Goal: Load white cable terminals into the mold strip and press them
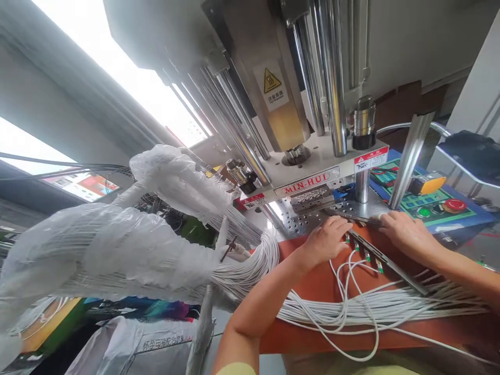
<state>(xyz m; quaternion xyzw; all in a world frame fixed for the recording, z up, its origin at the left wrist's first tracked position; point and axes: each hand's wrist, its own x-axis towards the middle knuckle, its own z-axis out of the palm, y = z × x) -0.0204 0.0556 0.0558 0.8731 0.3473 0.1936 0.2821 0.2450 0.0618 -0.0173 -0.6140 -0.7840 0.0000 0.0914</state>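
My left hand (325, 238) and my right hand (406, 233) grip a narrow dark metal bar (363, 220) near its two ends, at the front of the press's metal bed. My fingertips partly cover the bar. Just below my left hand, a second metal bar (390, 263) lies slanted over the orange-brown work surface (312, 281). Small green-and-silver connector ends (367, 255) line its lower side, with white cables (347, 276) looping away from them. A thick bundle of white cables (336, 315) runs across the surface nearer my body.
A press with a MIN-HUI label (307, 183) and steel guide rods stands ahead. On the right is a control box (433, 208) with a red stop button (455, 205). Plastic-wrapped cable bundles (117, 250) hang over a stand at left.
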